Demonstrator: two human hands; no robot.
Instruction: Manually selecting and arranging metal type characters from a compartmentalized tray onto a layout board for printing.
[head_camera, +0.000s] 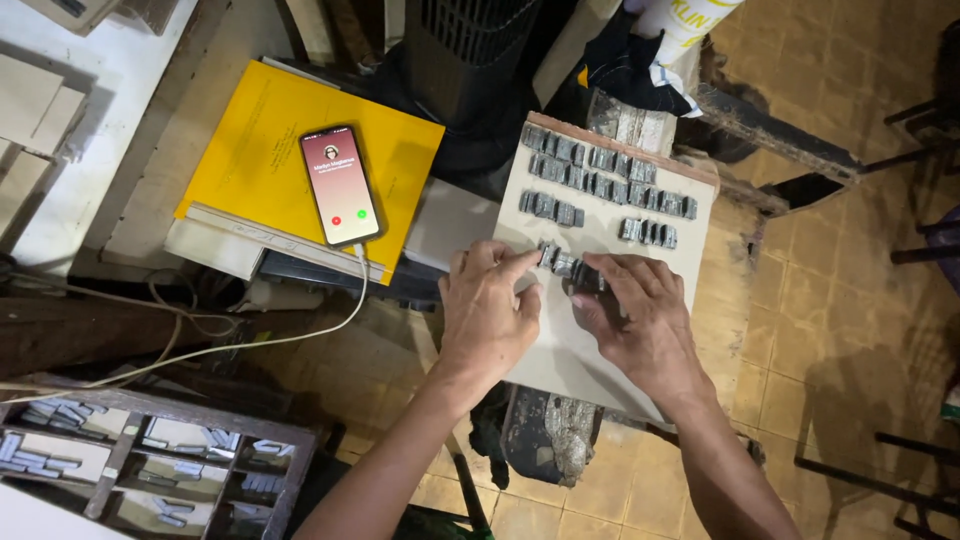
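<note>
My left hand (487, 305) and right hand (640, 310) meet over the short nearest row of metal type (562, 262) on the pale board (575, 350); each grip is narrow, fingertips pinching the small blocks. Fuller rows (600, 185) lie farther back. A careless nudge, I judge, could topple the loose row. A phone (340, 185) glows on the yellow folder (260, 150), left.

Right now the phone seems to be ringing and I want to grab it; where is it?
In the head view the phone lies left of both hands, face up on a yellow folder, with a white cable plugged into its near end.
</note>
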